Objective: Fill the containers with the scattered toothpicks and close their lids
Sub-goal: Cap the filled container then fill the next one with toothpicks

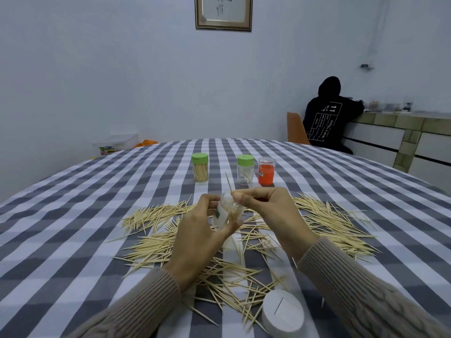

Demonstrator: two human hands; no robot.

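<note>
From the head camera, the left hand point(195, 230) grips a clear open container point(225, 211), fingers on its far side and thumb curled across its near side, holding it tilted above the checked tablecloth point(73, 215); a small bunch of toothpicks already stands inside it. Just to the right of that hand, and touching the container's mouth, the right hand point(266, 211) pinches a few toothpicks point(229, 185) between thumb and fingertips, one pointing up and away past the knuckles. Beneath and around both hands, scattered toothpicks point(151, 213) lie loose on the cloth, spreading left of the left hand, right of the right hand and back toward the wrists. Near the right forearm, on the near side, a white lid point(283, 313) lies flat among the sticks. Beyond the hands stand three upright containers: a green-lidded one full of toothpicks point(200, 170) to the far left, a green-lidded nearly empty one point(245, 169) straight ahead, and just beside it a clear-capped one with an orange body point(266, 172). Well beyond the right hand, a person in a dark hooded top point(329, 118) sits by a counter point(390, 132), and a framed picture point(223, 12) hangs on the far wall
</note>
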